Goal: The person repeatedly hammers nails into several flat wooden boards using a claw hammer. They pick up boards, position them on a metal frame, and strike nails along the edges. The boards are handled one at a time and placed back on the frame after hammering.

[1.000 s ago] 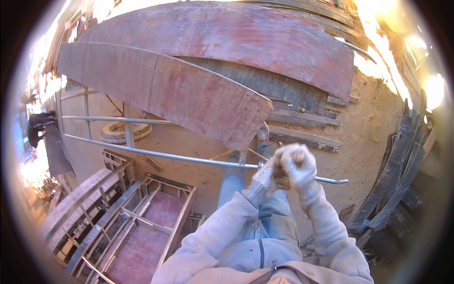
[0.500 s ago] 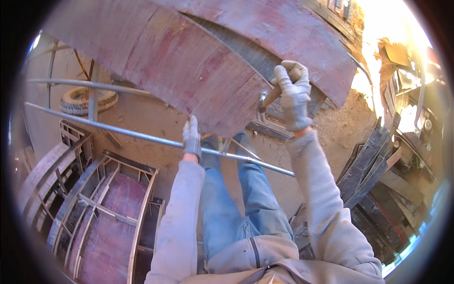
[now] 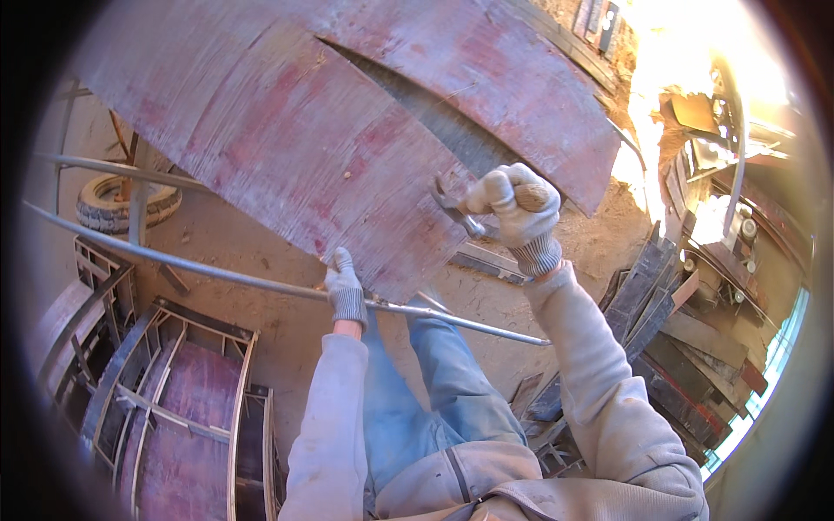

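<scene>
Left hand at edge of reddish board, above sandy ground.

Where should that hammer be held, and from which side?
By the brown handle, probably from the right, where the right grip closes around it: the metal head sits to the left, and the handle's rounded end shows at right.

Sandy brown ground spreads below the left hand and the right hand; well out to the left of the left hand a worn tyre lies flat, and back and left of that hand stand ribbed wooden frames with reddish panels. To the right of the right hand, dark planks lie heaped, while ahead and right of it harsh white sunlight washes out the distance
</scene>
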The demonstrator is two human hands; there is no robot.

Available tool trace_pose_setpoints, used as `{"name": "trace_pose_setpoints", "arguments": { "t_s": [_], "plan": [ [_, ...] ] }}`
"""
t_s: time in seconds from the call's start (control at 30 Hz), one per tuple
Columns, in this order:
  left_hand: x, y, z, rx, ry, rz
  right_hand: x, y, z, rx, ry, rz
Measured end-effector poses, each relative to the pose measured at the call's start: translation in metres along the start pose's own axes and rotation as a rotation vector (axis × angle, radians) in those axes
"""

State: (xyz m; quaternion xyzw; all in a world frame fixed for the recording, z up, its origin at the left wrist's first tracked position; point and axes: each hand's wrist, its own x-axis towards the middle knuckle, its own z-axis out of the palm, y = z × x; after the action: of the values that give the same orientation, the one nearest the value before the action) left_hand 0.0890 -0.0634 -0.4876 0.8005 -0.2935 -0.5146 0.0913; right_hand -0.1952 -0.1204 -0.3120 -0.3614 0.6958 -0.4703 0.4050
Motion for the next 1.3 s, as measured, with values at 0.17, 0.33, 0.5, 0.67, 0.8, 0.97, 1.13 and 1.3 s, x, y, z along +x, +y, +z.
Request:
{"name": "trace_pose_setpoints", "arguments": {
  "t_s": [0.17,0.33,0.5,0.67,0.8,0.97,1.13,1.3],
  "plan": [
    [0.004,0.005,0.005,-0.048,-0.045,-0.031,0.021,0.007,-0.004,-0.083,0.268,0.083],
    [0.013,0.0,0.005,0.0,-0.086,-0.098,0.066,0.029,0.023,-0.347,0.267,0.138],
    [0.018,0.004,0.01,-0.032,-0.079,-0.196,0.072,0.022,0.041,-0.224,0.104,0.147],
    [0.02,0.024,0.01,-0.075,-0.126,-0.327,0.072,0.013,0.062,-0.203,0.102,-0.053],
    [0.007,0.078,0.001,0.696,0.042,0.101,0.055,0.021,0.044,-0.301,0.024,-0.173],
    [0.05,0.233,0.035,0.668,0.405,1.366,0.029,0.03,0.003,-0.184,-0.219,-0.229],
    [0.131,0.314,0.105,1.097,0.511,1.42,0.028,0.045,-0.001,-0.264,-0.332,-0.305],
    [0.151,0.296,0.116,0.965,0.478,1.513,-0.089,0.03,-0.092,-0.231,-0.198,-0.473]
  ]
}}
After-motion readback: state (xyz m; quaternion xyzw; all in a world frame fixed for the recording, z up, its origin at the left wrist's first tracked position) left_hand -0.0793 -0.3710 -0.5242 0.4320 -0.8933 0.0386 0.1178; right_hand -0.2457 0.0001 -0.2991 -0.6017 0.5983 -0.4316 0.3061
